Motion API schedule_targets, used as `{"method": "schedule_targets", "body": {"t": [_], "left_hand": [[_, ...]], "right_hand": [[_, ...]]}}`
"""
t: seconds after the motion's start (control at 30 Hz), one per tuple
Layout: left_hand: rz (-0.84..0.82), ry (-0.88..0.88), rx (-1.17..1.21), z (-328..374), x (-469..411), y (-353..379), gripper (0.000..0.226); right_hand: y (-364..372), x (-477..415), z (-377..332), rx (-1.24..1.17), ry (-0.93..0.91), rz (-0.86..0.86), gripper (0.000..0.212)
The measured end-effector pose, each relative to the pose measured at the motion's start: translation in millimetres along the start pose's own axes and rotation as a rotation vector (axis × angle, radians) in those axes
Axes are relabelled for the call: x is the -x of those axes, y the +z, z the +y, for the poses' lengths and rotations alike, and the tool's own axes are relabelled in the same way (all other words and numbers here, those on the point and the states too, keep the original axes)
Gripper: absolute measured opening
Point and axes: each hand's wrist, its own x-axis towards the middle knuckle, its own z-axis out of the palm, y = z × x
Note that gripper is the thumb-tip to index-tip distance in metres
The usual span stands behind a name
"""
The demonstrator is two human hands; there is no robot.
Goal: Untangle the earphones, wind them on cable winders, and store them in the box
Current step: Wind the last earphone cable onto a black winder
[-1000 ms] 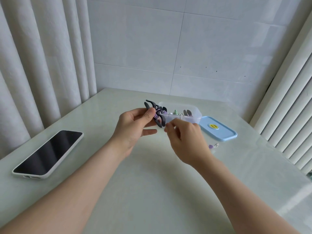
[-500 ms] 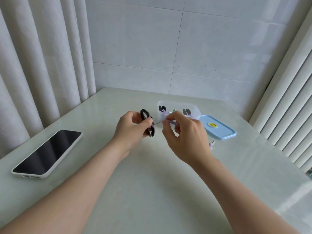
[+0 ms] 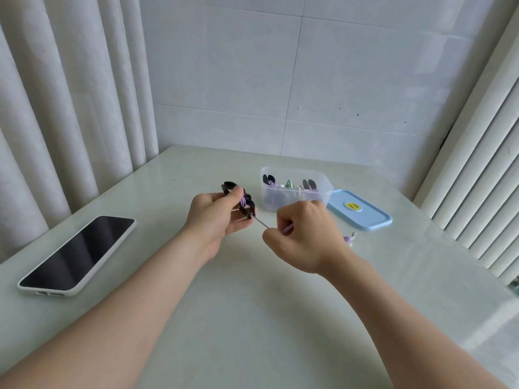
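Winding is being done. The winder (image 3: 250, 206) is being gripped between the thumb and curled fingers of the left hand (image 3: 213, 217), with purple turns lying on it. The cable (image 3: 261, 222) is being pinched by the right hand (image 3: 304, 234) and stretched taut from those fingertips to the winder. Its loose end (image 3: 349, 239) is lying just beyond the right knuckles. The open, part-filled box (image 3: 327, 189) is standing past both hands, with the lid (image 3: 365, 220) beside it. Another turn is probably being called for next, with the tension held.
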Motion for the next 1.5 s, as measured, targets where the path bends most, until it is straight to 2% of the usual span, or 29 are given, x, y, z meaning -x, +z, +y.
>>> {"method": "schedule_targets", "body": {"t": [0.07,0.13,0.23,0.33,0.47,0.6,0.73,0.87,1.0,1.13,1.23,1.33,1.4,1.5], "left_hand": [[0.021,0.108,-0.227,-3.3,1.0,-0.8,0.026],[0.01,0.207,-0.416,-2.9,3.0,-3.5,0.022],[-0.148,0.227,-0.454,2.0,7.2,-7.5,0.018],[-0.277,0.277,-0.512,3.8,10.0,-6.1,0.017],[-0.369,0.313,-0.603,0.0,13.8,2.8,0.023],[-0.448,0.318,-0.614,-1.4,16.4,5.4,0.021],[-0.435,0.231,-0.342,-3.5,15.5,7.6,0.027],[-0.35,0.193,-0.136,-3.0,14.5,10.8,0.026],[-0.179,0.197,-0.067,-4.3,10.4,11.0,0.022],[-0.159,0.14,-0.031,-5.8,6.6,11.1,0.025],[-0.04,0.166,-0.121,-6.0,0.7,8.8,0.022],[0.021,0.251,-0.332,-5.7,-1.6,5.8,0.019],[-0.042,0.312,-0.504,-5.4,-1.1,4.6,0.016],[-0.232,0.311,-0.532,-5.8,1.4,6.2,0.013]], "right_hand": [[-1.2,2.0,-5.5,-0.053,-0.045,0.017,0.029],[-1.0,1.2,-6.1,-0.098,-0.039,0.183,0.023],[-1.1,-4.5,1.6,0.02,0.043,0.454,0.015],[-3.6,-6.8,7.7,0.085,0.06,0.507,0.012],[-6.1,-6.5,11.9,0.175,0.017,0.485,0.013],[-4.4,-6.6,17.6,0.258,0.147,0.355,0.017],[-3.5,-7.5,27.8,0.252,0.282,0.166,0.021],[3.7,-4.5,23.8,0.205,0.26,-0.072,0.023],[8.2,-3.7,16.6,0.187,0.168,-0.147,0.027],[11.0,-1.4,15.3,0.101,0.104,-0.235,0.031],[8.1,-0.6,13.9,0.055,0.032,-0.232,0.032],[6.2,-1.7,9.3,-0.038,-0.019,-0.128,0.03],[4.9,-3.5,8.6,-0.099,-0.011,-0.023,0.03],[-2.4,-7.5,9.3,-0.217,0.084,0.181,0.037]]}}
